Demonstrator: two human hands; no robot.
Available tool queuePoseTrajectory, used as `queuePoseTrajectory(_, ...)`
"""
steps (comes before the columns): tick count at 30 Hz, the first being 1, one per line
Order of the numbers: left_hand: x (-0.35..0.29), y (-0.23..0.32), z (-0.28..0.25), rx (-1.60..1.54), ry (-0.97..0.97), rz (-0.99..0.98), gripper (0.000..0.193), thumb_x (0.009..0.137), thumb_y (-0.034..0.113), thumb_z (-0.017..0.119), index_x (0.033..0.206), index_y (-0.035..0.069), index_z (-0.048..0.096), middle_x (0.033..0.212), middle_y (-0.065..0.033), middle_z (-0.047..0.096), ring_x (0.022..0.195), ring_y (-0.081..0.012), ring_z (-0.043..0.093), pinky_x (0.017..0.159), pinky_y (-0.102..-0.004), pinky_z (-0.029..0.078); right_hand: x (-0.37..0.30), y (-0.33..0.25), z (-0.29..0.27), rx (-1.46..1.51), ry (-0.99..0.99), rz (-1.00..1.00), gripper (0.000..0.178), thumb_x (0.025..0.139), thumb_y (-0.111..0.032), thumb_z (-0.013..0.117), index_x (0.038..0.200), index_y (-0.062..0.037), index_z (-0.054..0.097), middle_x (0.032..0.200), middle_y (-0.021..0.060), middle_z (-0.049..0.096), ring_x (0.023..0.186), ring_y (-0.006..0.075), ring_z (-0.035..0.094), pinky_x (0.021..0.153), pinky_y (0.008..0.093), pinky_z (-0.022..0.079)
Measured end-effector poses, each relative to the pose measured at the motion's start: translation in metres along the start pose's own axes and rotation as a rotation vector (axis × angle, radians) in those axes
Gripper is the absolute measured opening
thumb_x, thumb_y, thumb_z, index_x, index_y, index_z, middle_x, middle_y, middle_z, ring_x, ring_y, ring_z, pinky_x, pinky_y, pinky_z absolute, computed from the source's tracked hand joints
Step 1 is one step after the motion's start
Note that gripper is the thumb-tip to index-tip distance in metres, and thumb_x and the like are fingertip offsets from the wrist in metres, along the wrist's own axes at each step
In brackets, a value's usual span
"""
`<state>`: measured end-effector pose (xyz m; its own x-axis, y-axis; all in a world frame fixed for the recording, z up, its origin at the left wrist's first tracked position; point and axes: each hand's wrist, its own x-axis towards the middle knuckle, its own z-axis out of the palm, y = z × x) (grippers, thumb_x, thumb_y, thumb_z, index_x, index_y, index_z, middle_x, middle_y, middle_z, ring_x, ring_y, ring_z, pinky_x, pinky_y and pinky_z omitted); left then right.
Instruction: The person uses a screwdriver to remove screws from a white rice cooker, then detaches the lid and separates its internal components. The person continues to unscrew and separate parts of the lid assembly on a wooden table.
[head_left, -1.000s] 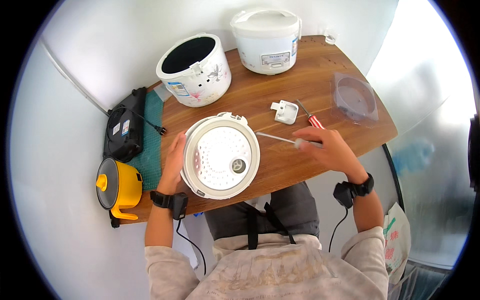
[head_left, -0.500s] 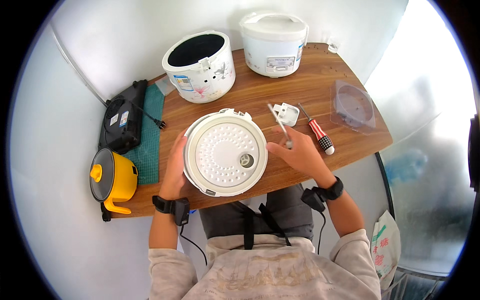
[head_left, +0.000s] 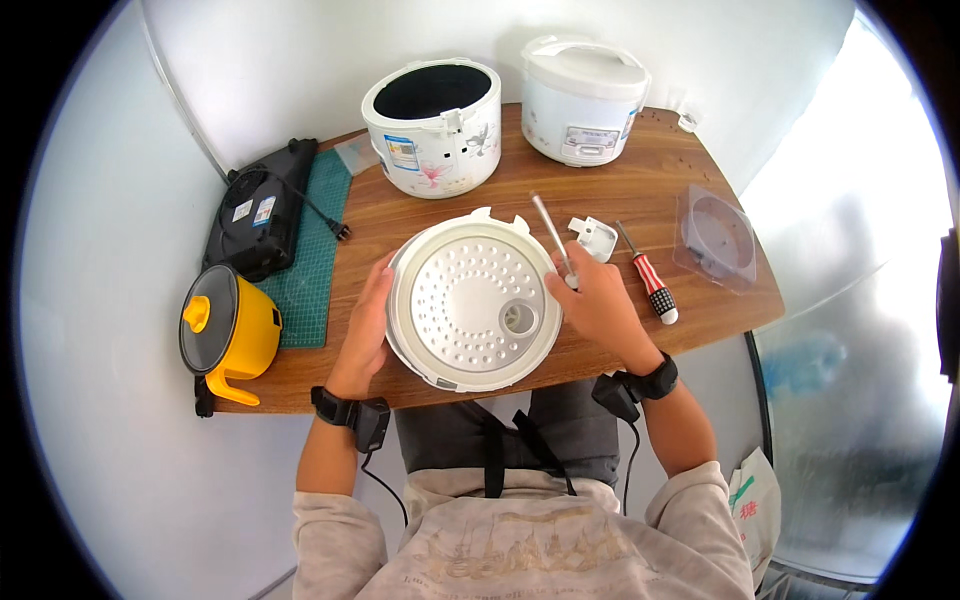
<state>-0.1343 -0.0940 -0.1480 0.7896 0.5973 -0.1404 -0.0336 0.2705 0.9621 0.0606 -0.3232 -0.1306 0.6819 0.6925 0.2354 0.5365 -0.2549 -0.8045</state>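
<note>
right hand moved to lid; 2 cookers behind

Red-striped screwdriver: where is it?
Head view, right side: the screwdriver lies on the brown wooden table between the right hand and the clear plastic tray.

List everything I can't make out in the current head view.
All in the head view:
White round lid: outer face, turned away behind its dotted inner face.
Left hand: part of its fingers, behind that lid's edge.
Slim tool: the gripped part, covered by the right hand.
White open cooker body: inside bottom, hidden by its front wall and darkness.
Yellow pot: contents, under its grey lid.
Pale bag: left side, behind the right sleeve.
</note>
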Motion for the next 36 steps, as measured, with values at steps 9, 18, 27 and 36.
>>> queuePoseTrajectory(9, 0.002, -0.004, -0.007, -0.049, -0.031, 0.013, 0.05, 0.112, 0.035, 0.04, 0.152, 0.005, 0.043, 0.15, -0.0112, 0.052, 0.137, -0.0214, 0.05, 0.115, -0.0363, 0.04, -0.007, 0.004, -0.05, 0.437, 0.107, 0.211, 0.019, 0.096, -0.014, 0.068, 0.109, -0.0023, 0.061, 0.072, 0.0018, 0.065, 0.053, 0.0069, 0.056, 0.046, 0.0237, 0.044)
queuePoseTrajectory(18, 0.01, 0.0, -0.033, -0.053, 0.038, -0.013, 0.05, 0.11, 0.034, 0.043, 0.152, 0.006, 0.045, 0.149, -0.0114, 0.053, 0.136, -0.022, 0.052, 0.114, -0.0364, 0.042, -0.036, 0.014, -0.1, 0.722, 0.248, 0.242, 0.014, 0.097, -0.008, 0.061, 0.11, -0.0036, 0.057, 0.074, 0.0008, 0.062, 0.05, 0.0045, 0.051, 0.045, 0.0201, 0.042)
queuePoseTrajectory(27, 0.016, 0.006, -0.072, -0.046, 0.181, 0.029, 0.049, 0.109, 0.029, 0.047, 0.151, 0.006, 0.045, 0.148, -0.0119, 0.054, 0.135, -0.0224, 0.054, 0.113, -0.0352, 0.044, -0.052, 0.012, -0.094, 0.765, 0.285, 0.228, 0.02, 0.096, -0.009, 0.065, 0.113, -0.0037, 0.055, 0.076, 0.0008, 0.063, 0.052, 0.0035, 0.049, 0.047, 0.0201, 0.041)
queuePoseTrajectory(36, 0.014, 0.016, -0.104, 0.03, 0.306, 0.118, 0.052, 0.107, 0.029, 0.049, 0.153, 0.007, 0.041, 0.148, -0.0126, 0.053, 0.134, -0.0227, 0.054, 0.112, -0.035, 0.045, -0.062, -0.015, -0.088, 0.748, 0.263, 0.204, 0.05, 0.09, 0.001, 0.072, 0.137, 0.0007, 0.058, 0.09, 0.0045, 0.069, 0.056, 0.0025, 0.051, 0.049, 0.0185, 0.041)
